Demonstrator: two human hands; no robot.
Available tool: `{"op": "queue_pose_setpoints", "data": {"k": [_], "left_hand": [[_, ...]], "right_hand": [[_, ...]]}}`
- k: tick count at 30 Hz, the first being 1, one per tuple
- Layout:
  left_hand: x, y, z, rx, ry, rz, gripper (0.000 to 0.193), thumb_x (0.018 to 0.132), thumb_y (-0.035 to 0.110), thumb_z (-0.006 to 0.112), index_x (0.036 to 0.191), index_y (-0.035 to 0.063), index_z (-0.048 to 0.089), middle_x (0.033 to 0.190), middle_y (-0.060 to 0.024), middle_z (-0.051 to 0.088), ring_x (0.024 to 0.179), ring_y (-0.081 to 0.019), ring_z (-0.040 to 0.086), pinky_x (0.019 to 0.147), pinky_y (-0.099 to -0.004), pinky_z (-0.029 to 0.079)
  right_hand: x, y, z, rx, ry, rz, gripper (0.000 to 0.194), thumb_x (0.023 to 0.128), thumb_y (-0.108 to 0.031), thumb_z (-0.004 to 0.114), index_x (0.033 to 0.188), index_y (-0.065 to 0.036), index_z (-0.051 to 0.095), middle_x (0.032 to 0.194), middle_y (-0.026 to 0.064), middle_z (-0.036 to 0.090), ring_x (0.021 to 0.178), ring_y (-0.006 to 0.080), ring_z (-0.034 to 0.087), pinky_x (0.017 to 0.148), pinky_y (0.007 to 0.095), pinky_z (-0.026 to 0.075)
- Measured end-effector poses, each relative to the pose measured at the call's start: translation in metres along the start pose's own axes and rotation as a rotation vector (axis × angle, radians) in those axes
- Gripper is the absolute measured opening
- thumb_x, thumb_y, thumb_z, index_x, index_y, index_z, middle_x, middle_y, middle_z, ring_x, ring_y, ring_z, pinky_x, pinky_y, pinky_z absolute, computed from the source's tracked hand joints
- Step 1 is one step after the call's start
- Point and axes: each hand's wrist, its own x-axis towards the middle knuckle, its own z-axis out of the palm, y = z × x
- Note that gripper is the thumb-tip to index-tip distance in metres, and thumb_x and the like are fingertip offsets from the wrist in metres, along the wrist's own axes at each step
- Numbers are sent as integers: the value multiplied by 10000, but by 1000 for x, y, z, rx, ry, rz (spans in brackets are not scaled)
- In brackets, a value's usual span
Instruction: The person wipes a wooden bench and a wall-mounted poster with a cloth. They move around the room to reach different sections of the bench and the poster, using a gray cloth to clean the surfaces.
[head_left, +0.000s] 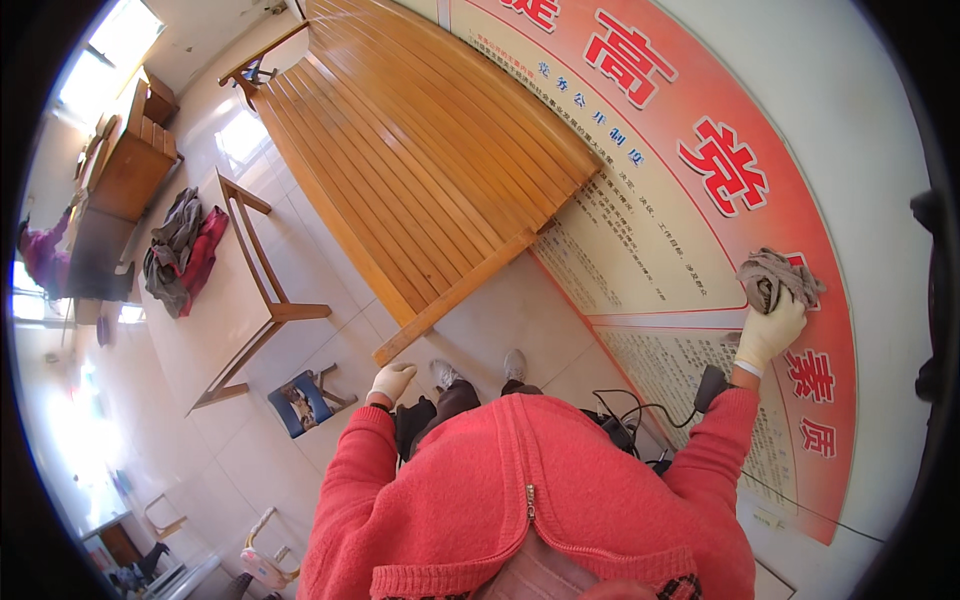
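My right hand (772, 326), in a pale glove, holds a crumpled grey-brown cloth (776, 274) against a wall poster (645, 217). The poster has a red upper band and cream panels that bear writing. Part of the band's lettering is hidden behind the cloth and glove. My left hand (392, 381), gloved too, hangs low by my side near the end rail of a slatted wooden bench (405, 150). Its fingers are curled, and nothing shows in them; whether it touches the rail I cannot tell.
A low table (202, 337) with grey and red clothes (180, 251) stands to the left. A blue folding stool (304, 405) is on the tiled floor beside it. Black cables (660, 409) hang by my right arm. Another person (46, 251) is at the far left near wooden desks (131, 161).
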Motion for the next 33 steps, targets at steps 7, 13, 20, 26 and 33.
{"op": "queue_pose_setpoints", "data": {"k": [7, 13, 20, 26, 33], "left_hand": [[-6, -21, -10, -34, 5, -14, 423, 985, 342, 677, 1244, 17, 760, 1095, -115, 794, 926, -200, 749, 867, -336, 575], [-53, -89, -33, -109, 84, -187, 431, 980, 337, 676, 1244, 5, 754, 1103, -116, 790, 935, -208, 749, 871, -339, 574], [-102, -133, -41, -419, 145, -399, 396, 996, 307, 676, 1246, 9, 753, 1092, -97, 782, 898, -181, 730, 843, -316, 573], [-120, -155, -51, -530, 176, -396, 379, 1008, 299, 667, 1257, 27, 757, 1120, -96, 781, 908, -175, 729, 863, -314, 574], [-143, -194, -51, -476, 261, -499, 406, 987, 350, 677, 1241, 47, 773, 1124, -96, 791, 1004, -207, 728, 946, -352, 552]], "right_hand": [[-38, -21, 62, 264, 16, -39, 292, 812, -188, 804, 1029, 4, 769, 1046, 260, 730, 971, 488, 679, 881, 509, 554], [-75, -72, 157, 1130, -306, 799, 381, 869, -158, 804, 1212, -17, 714, 1146, 95, 755, 997, 289, 720, 904, 442, 586], [-20, -200, 146, 1882, -551, 1184, 301, 922, -184, 770, 1191, -55, 727, 1176, 60, 749, 1043, 233, 724, 917, 430, 607], [23, -276, 146, 1711, -582, 1007, 337, 897, -148, 803, 1210, -55, 720, 1187, 51, 738, 951, 229, 729, 791, 408, 632], [20, -317, 221, 1242, -602, 630, 501, 847, -89, 797, 1327, 1, 685, 1221, 97, 735, 880, 221, 742, 652, 368, 628]]}}
